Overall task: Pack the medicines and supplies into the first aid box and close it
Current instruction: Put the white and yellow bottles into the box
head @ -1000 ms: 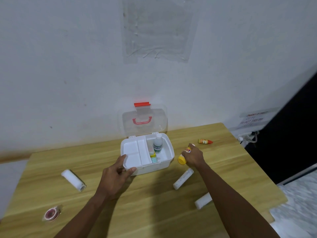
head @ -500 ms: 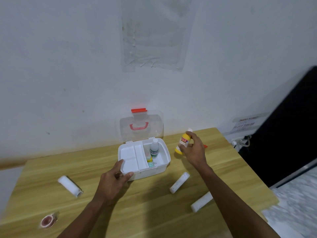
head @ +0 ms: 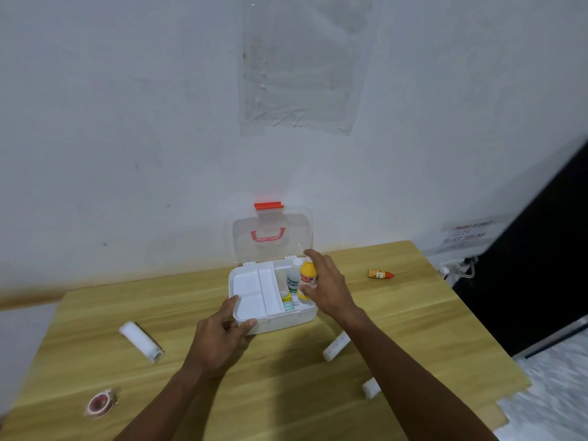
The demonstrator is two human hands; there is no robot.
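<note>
The white first aid box (head: 280,323) stands open on the wooden table, its clear lid (head: 270,232) with a red handle leaning back against the wall. My right hand (head: 329,286) grips a yellow bottle (head: 306,276) upright over the box's right compartment, beside a white bottle (head: 293,276) standing inside. A small yellow-and-teal item (head: 287,301) lies in front of it. My left hand (head: 222,335) grips the box's front left corner. The left compartments look bare.
On the table lie a white roll (head: 140,342) at left, a red tape roll (head: 100,403) at front left, two white rolls (head: 335,346) (head: 370,388) partly hidden by my right arm, and a small orange bottle (head: 380,275) at right. The table edge (head: 477,316) drops off at right.
My right hand picked the yellow bottle up from the table right of the box, lifted it and brought it left over the right compartment. My left hand stayed on the box's corner.
</note>
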